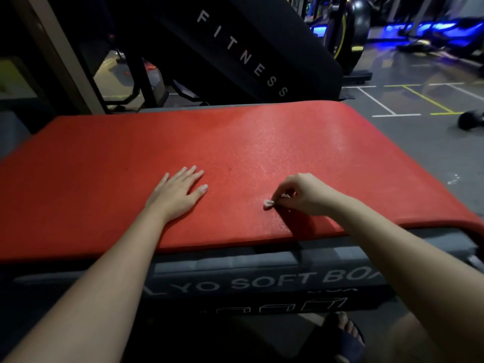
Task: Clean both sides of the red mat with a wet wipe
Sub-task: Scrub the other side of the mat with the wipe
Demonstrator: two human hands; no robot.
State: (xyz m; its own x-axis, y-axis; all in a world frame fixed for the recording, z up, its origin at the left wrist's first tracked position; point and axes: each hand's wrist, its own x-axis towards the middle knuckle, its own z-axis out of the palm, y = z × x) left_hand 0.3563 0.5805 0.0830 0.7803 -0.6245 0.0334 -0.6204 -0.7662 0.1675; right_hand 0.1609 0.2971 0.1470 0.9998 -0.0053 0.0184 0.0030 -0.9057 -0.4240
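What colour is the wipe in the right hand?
White, a small bunched wipe pinched by the right hand; the head view shows it.

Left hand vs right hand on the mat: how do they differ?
The left hand lies flat, fingers straight; the right hand is curled. The left hand holds nothing; the right hand pinches a wadded wet wipe. Both are over the red mat, near its front edge.
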